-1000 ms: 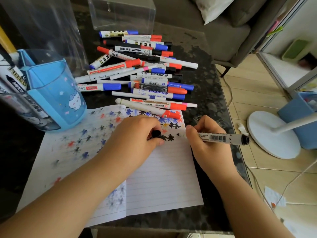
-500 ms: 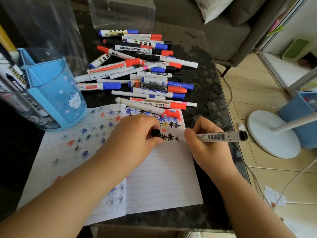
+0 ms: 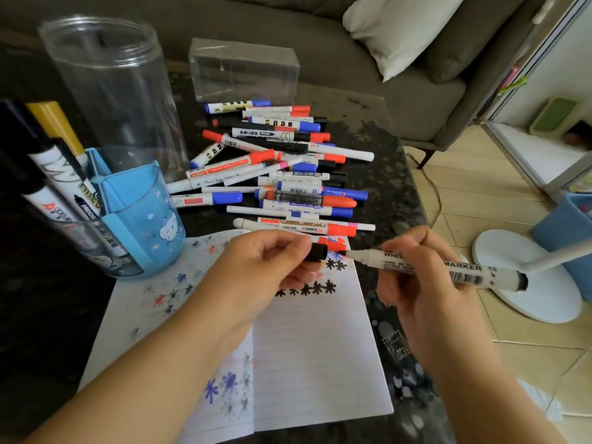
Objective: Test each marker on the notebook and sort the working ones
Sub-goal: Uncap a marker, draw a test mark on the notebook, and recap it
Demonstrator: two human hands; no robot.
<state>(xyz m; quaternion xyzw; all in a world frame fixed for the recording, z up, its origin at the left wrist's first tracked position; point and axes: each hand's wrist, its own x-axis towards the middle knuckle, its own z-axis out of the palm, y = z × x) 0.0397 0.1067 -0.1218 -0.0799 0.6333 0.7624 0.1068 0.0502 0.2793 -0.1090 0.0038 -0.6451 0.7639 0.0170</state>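
Head view: one white marker (image 3: pixel 432 267) gripped in right hand (image 3: pixel 423 283), raised over notebook (image 3: pixel 320 363), lying left to right, tip pointing left at one black cap (image 3: pixel 315 252) pinched in left hand (image 3: pixel 256 270). Beyond, roughly twenty-five markers (image 3: pixel 282 168) heaped on table (image 3: pixel 384 149).

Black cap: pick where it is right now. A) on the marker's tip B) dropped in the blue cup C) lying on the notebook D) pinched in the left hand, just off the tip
D: the left hand pinches the black cap, with the tip of the marker held by the right hand pointing at it, still bare.
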